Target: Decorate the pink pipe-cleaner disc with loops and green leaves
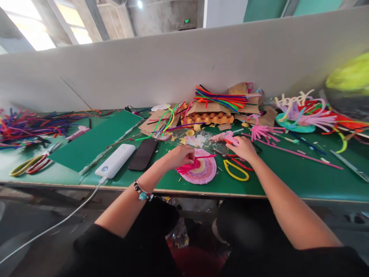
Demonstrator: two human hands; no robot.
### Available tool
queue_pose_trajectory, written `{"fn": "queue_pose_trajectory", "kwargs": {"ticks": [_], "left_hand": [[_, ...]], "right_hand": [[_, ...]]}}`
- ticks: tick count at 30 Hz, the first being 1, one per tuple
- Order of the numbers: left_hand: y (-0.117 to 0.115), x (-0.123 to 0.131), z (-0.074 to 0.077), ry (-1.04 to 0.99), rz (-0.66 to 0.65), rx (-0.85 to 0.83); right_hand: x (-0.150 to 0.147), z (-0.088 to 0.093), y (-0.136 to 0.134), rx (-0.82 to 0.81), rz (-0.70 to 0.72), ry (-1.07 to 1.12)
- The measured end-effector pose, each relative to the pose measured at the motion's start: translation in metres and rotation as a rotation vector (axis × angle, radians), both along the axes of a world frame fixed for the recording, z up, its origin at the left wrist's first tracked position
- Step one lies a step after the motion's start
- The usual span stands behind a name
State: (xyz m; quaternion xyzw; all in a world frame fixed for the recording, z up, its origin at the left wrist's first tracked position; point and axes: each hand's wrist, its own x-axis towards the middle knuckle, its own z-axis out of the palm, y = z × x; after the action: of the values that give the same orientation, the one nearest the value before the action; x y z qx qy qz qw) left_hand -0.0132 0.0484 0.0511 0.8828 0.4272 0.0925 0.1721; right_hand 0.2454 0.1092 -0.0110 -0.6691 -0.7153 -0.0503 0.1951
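My left hand (pixel 182 155) is closed on a bunch of bright pink pipe cleaners (pixel 188 167), held over a round pink coiled disc (pixel 206 177) with a pale ring at its middle. One pink stem sticks out to the right past the fingers. My right hand (pixel 244 148) is wrapped around a pink hot glue gun (pixel 227 136), whose nozzle points left toward a whitish patch of dried glue (pixel 197 141). Below the right hand lie scissors (pixel 236 175) with yellow and red handles, close to the disc's right edge.
A white power bank (pixel 115 161) with a cable and a black phone (pixel 143 154) lie left of my hands. Behind are an egg carton (pixel 206 116) and pipe cleaners (pixel 221 99). A decorated turquoise disc (pixel 296 124) sits right; more scissors (pixel 33 163) lie far left.
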Motion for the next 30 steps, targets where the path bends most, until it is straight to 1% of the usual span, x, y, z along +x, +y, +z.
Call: {"fn": "queue_pose_trajectory", "kwargs": {"ticks": [8,15,19,21,23,27,30], "left_hand": [[0.003,-0.001,-0.006,-0.002,0.048,0.014],[0.004,0.003,0.003,0.078,0.024,0.003],[0.0,0.008,0.003,0.142,0.066,0.055],[-0.002,0.011,0.0,0.157,0.083,0.079],[-0.004,0.012,-0.003,0.164,0.075,0.103],[-0.008,0.014,-0.006,0.181,0.083,0.164],[-0.011,0.014,-0.006,0.167,0.128,0.168]], "right_hand": [[0.0,0.002,0.003,-0.041,-0.033,-0.013],[0.0,0.004,0.0,-0.028,-0.005,-0.025],[0.007,0.01,-0.001,-0.002,-0.008,0.014],[0.016,0.017,-0.001,0.029,-0.063,0.049],[0.027,0.027,0.0,0.071,-0.159,0.075],[0.048,0.046,0.007,0.153,-0.348,0.041],[0.055,0.054,0.022,0.142,-0.359,-0.025]]}}
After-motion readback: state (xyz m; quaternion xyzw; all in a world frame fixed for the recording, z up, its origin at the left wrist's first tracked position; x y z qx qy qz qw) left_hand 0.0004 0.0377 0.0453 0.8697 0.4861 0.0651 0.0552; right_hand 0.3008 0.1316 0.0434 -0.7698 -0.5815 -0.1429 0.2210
